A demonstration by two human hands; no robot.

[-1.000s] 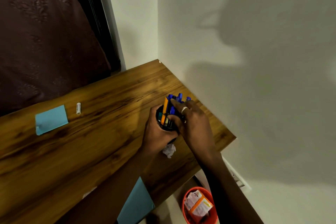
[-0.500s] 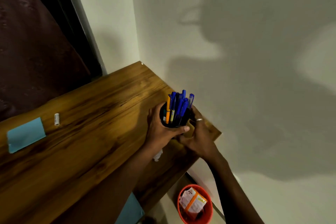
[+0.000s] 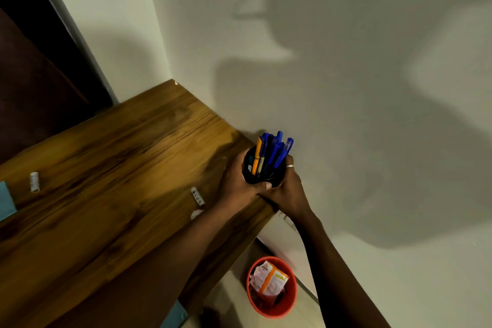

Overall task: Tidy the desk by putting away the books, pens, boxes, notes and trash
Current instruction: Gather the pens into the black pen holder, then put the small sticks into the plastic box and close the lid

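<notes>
A black pen holder [image 3: 275, 178] is gripped by both hands at the near right corner of the desk [image 3: 119, 168], close to the wall [image 3: 359, 88]. The left hand [image 3: 235, 181] is curled round the holder's left side, with the thumb laid across its near face. The right hand [image 3: 288, 192] is wrapped round the right side from behind, and a ring [image 3: 290, 166] is worn on one of its fingers. Whether the holder is resting on the desk or is lifted just clear of it cannot be told.

The holder is filled with pens [image 3: 274, 152], mostly blue, standing upright and leaning slightly towards the wall; an orange pen [image 3: 257, 154] is seen at the left of the bunch.

Just to the left of the left wrist, a small white cylinder with dark markings [image 3: 197, 196] is lying on the desk, and a crumpled white scrap [image 3: 196, 213] is found just below it. Well apart, near the left edge of the view, a second white cylinder [image 3: 34, 181] is lying on the wood, and beside it part of a blue note [image 3: 5, 202] is cut off by the frame.

On the floor below the desk's right end, a red bin [image 3: 286, 306] is placed, and an orange-and-white box [image 3: 271, 279] is held inside it. A blue sheet [image 3: 173, 317] is seen under the near desk edge; what it is cannot be told.
</notes>
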